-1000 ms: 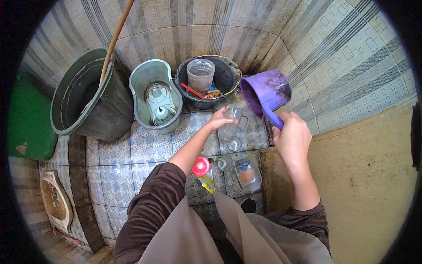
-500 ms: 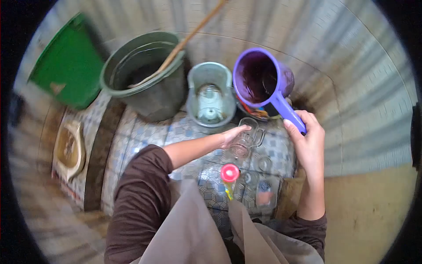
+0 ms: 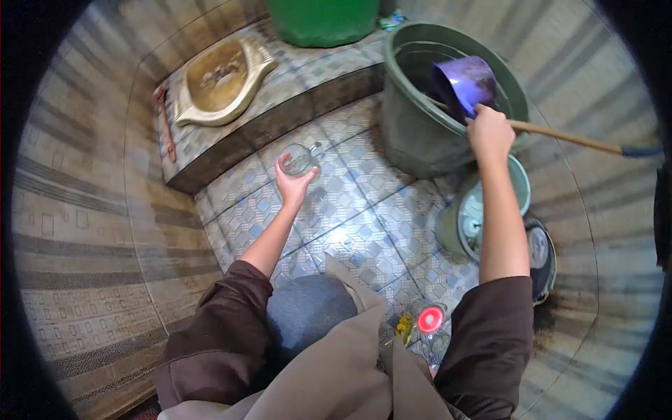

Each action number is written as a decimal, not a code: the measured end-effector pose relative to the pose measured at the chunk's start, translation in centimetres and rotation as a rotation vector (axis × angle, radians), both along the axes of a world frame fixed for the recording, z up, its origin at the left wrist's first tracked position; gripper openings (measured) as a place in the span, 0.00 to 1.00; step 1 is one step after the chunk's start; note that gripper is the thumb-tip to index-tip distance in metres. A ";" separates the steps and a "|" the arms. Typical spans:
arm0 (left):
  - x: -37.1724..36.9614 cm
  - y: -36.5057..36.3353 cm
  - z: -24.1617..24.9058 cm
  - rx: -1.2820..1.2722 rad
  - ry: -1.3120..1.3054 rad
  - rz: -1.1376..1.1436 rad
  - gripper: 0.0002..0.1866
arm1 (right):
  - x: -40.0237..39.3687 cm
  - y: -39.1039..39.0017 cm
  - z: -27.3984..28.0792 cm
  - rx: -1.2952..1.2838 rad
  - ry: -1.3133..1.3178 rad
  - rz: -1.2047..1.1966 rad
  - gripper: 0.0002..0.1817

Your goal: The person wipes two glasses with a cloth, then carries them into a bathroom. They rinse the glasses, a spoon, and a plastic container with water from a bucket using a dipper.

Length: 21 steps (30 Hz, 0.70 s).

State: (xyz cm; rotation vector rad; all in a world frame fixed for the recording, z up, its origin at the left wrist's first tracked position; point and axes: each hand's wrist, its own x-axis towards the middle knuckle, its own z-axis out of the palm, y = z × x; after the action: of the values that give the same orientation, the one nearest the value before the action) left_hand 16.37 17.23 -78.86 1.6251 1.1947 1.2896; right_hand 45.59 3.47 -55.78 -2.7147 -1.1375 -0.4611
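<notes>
My left hand (image 3: 294,183) is closed around a clear glass mug (image 3: 299,161) and holds it above the tiled floor, with the mug's handle at the far right side. In my right hand (image 3: 491,133) is the handle of a purple water dipper (image 3: 474,82). The dipper is tilted at the mouth of the large grey-green bucket (image 3: 413,126), its opening turned to the left. What the bucket holds is mostly hidden by the dipper and the shadow.
A wooden stick (image 3: 560,134) leans across the bucket's rim. Beside it stands a smaller teal bucket (image 3: 519,183). Glassware (image 3: 437,343) and a pink round item (image 3: 430,320) sit near my knees. On a raised step are a squat toilet (image 3: 245,98) and a green container (image 3: 322,21).
The view has turned left. My right hand has brought the dipper from above the teal bucket to the large bucket. My left hand has carried the mug left, away from the other glassware.
</notes>
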 end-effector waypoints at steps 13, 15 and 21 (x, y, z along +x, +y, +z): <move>-7.5 3.6 -8.3 -0.120 0.317 0.562 0.43 | 4.0 -0.9 0.0 0.778 1.024 -0.029 0.13; -7.5 3.2 -8.2 -0.145 0.309 0.542 0.43 | 3.7 -2.8 0.6 0.899 1.053 -0.009 0.13; -8.4 3.7 -10.4 -0.108 0.124 0.454 0.47 | 1.0 -11.1 4.6 1.242 1.017 0.103 0.15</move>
State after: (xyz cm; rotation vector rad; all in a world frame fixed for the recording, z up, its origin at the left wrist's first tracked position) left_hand 7.96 20.94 -89.29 1.4188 1.7517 1.3787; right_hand 46.62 -7.66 -51.23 -1.3977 -0.4014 0.2162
